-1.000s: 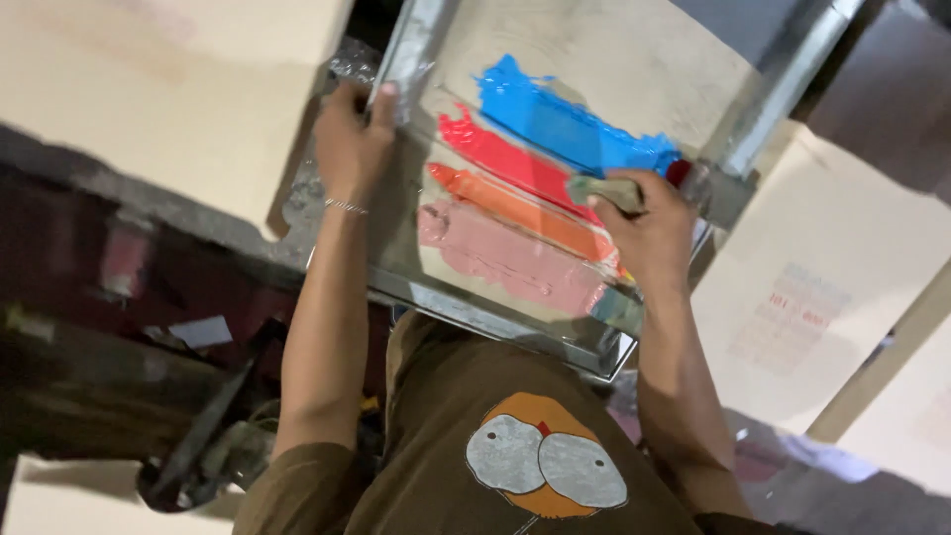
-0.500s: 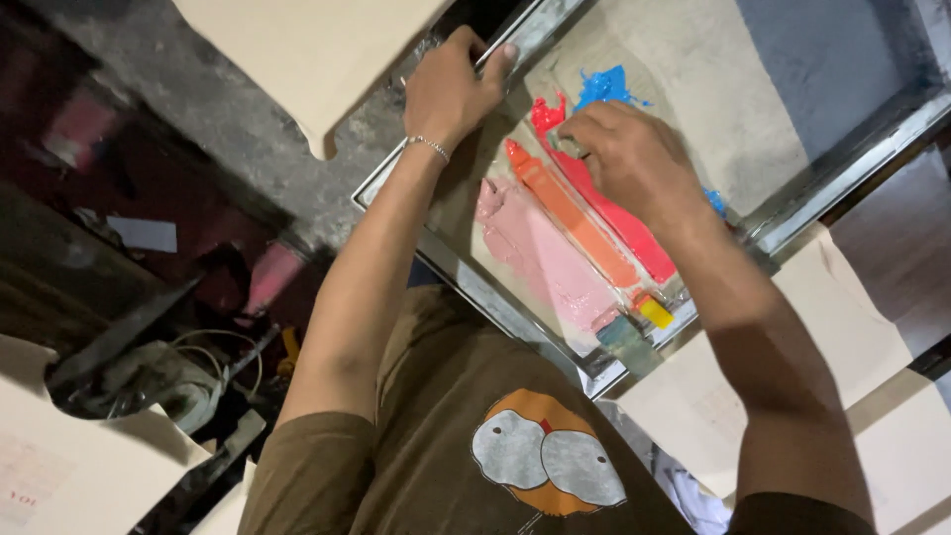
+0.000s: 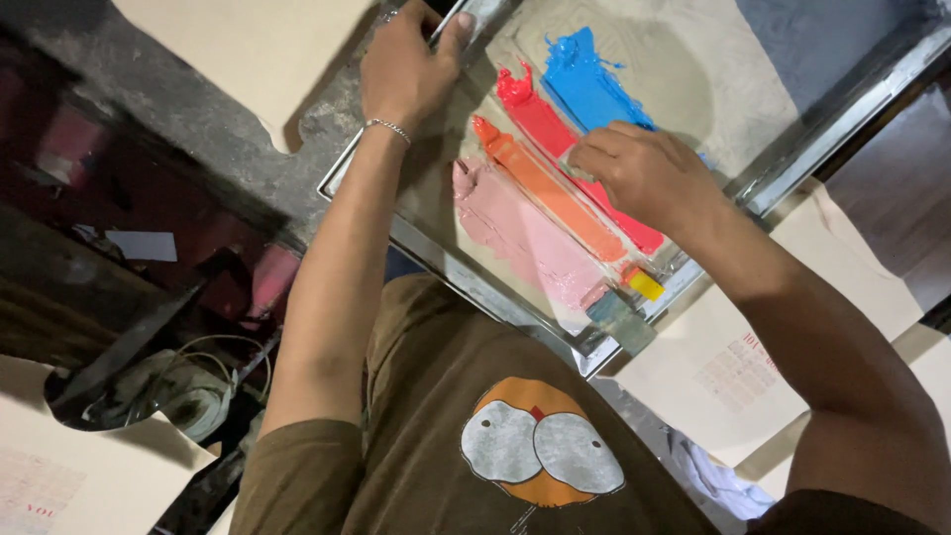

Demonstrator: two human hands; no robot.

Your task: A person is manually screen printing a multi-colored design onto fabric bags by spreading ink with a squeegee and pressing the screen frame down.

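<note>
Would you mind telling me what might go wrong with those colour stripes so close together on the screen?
1. The blue ink stripe, red ink stripe, orange ink stripe and pink ink patch lie side by side, so they may bleed together.
2. The right hand rests over wet ink and may smear it.
3. The left hand grips only one edge of the metal-framed printing screen, which could shift.

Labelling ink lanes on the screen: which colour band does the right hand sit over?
The red band: the right hand covers its middle, so it shows on both sides of the hand. Blue is only partly covered; orange and pink lie clear beside it.
</note>
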